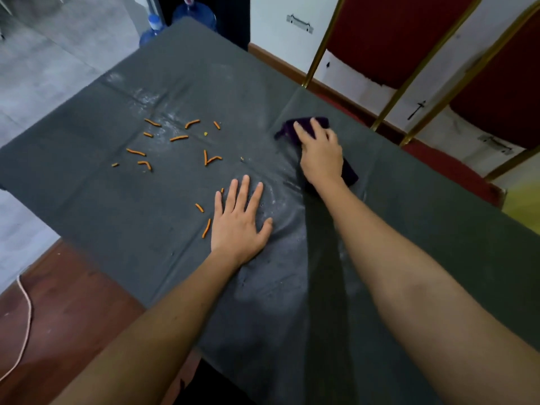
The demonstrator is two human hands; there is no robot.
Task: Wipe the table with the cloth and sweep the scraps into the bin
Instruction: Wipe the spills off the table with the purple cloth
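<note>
A dark grey cloth-covered table (163,92) fills the view. Several orange scraps (178,138) lie scattered across its left middle, a few close to my left hand. A dark purple cloth (289,127) lies right of centre, and my right hand (321,153) presses flat on top of it, fingers spread over the fabric. My left hand (239,223) rests palm down on the bare table nearer to me, fingers apart, holding nothing. A pale powdery smear (163,112) runs across the table. No bin is in view.
Red chairs with gold frames (388,39) stand against the table's far right edge. Blue water bottles (155,27) sit on the floor beyond the far corner. A pale cord (26,317) lies on the wooden floor at the left.
</note>
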